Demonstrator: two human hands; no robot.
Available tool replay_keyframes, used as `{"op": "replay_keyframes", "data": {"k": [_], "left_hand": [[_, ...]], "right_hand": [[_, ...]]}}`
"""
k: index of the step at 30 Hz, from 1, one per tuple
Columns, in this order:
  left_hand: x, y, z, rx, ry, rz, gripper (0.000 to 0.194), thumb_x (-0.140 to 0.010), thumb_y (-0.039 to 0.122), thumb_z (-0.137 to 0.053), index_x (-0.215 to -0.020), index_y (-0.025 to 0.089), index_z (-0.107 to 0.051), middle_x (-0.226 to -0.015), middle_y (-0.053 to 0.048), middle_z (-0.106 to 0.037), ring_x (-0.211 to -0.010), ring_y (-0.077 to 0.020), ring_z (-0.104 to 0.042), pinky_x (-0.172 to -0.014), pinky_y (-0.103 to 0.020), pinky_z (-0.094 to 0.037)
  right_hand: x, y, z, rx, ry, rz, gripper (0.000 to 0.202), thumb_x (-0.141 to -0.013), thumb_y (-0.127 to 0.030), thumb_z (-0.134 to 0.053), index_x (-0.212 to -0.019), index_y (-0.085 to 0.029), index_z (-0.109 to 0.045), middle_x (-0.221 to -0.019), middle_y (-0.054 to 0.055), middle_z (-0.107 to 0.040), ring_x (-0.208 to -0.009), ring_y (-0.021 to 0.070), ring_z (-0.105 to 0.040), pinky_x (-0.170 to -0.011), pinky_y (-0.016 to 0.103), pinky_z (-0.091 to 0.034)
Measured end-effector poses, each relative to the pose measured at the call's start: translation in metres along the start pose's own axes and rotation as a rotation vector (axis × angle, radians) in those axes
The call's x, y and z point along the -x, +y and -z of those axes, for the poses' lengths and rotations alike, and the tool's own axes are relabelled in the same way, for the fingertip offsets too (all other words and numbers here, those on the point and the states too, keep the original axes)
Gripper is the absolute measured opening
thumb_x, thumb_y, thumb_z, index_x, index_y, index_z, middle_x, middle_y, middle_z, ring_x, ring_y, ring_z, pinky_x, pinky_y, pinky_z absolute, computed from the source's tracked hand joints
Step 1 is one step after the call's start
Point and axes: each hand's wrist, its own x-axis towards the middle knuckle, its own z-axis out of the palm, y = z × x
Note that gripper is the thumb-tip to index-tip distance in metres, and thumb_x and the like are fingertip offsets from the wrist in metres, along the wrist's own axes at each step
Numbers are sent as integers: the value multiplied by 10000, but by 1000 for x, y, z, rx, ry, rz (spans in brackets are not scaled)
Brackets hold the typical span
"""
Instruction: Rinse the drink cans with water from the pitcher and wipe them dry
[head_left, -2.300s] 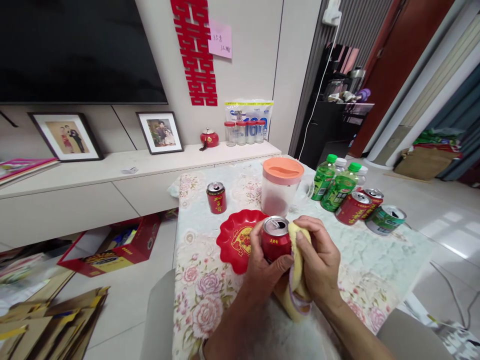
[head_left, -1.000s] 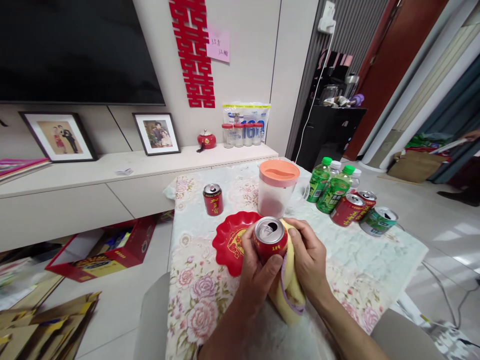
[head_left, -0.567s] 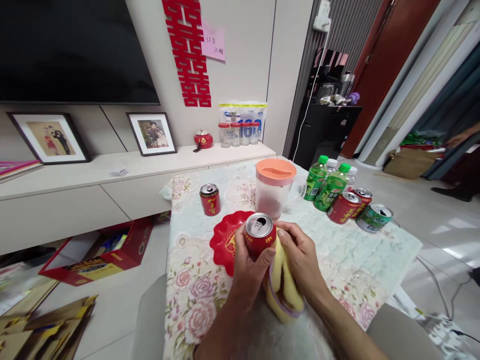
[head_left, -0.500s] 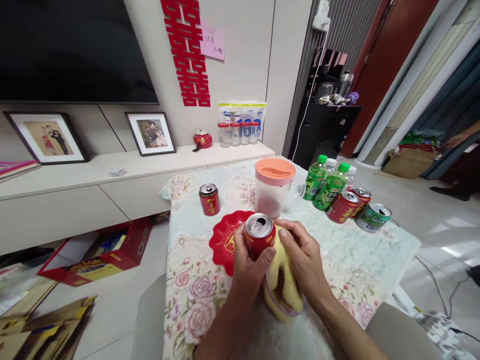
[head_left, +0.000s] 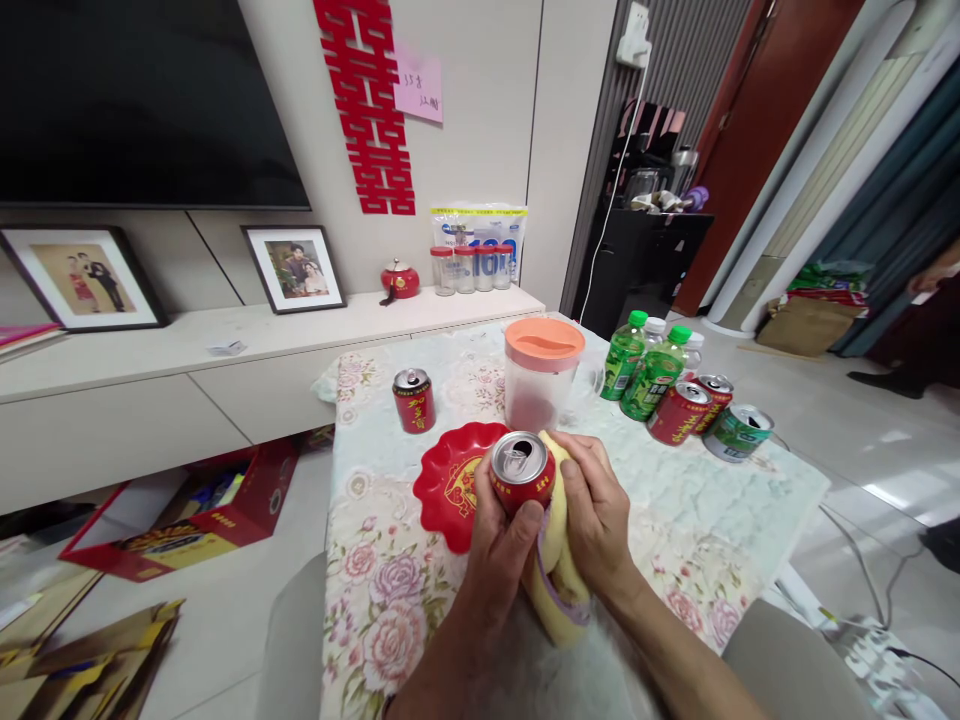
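Observation:
My left hand [head_left: 500,545] is wrapped round an opened red drink can [head_left: 523,480], its silver top tilted toward me. My right hand [head_left: 596,505] grips a yellow cloth [head_left: 559,590] with a purple edge and presses it to the can's right side. The cloth's lower end hangs in a fold below my hands. Behind the can lies a red scalloped plate [head_left: 442,490] with a gold print, partly covered by my left hand. Another red can [head_left: 414,402] stands upright beyond the plate. A clear pitcher [head_left: 536,392] with an orange lid stands just behind my hands.
On the table's right stand green-capped bottles [head_left: 651,375], red cans [head_left: 679,412] and a green can [head_left: 739,433]. A floral tablecloth [head_left: 390,620] covers the table. A white cabinet [head_left: 247,385] runs behind. A person's hand [head_left: 930,285] shows at far right.
My right hand has drawn the cloth closer round the can's right side, its upper edge now showing beside the rim. The whole view has shifted slightly.

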Motion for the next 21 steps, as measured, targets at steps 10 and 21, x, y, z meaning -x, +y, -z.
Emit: {"op": "replay_keyframes", "data": {"k": [10, 21], "left_hand": [[-12, -7, 6, -47, 96, -169, 724, -810, 485, -825, -1403, 268, -471, -1425, -114, -604, -1350, -334, -590, -1158, -486, -460], [-13, -4, 2, -96, 147, -142, 755, -775, 519, -838, -1364, 270, -436, -1400, -138, -620, -1310, -357, -622, -1071, -514, -531]], "right_hand": [[-5, 14, -6, -27, -152, -310, 376, -1019, -466, -507, -1017, -230, -800, -1022, 62, -774, -969, 230, -684, -935, 389, -524], [-4, -21, 10, -70, -114, -176, 256, -1015, -370, -588, -1200, -269, -732, -1166, 58, -698, -1119, 223, -662, -986, 388, -503]]}}
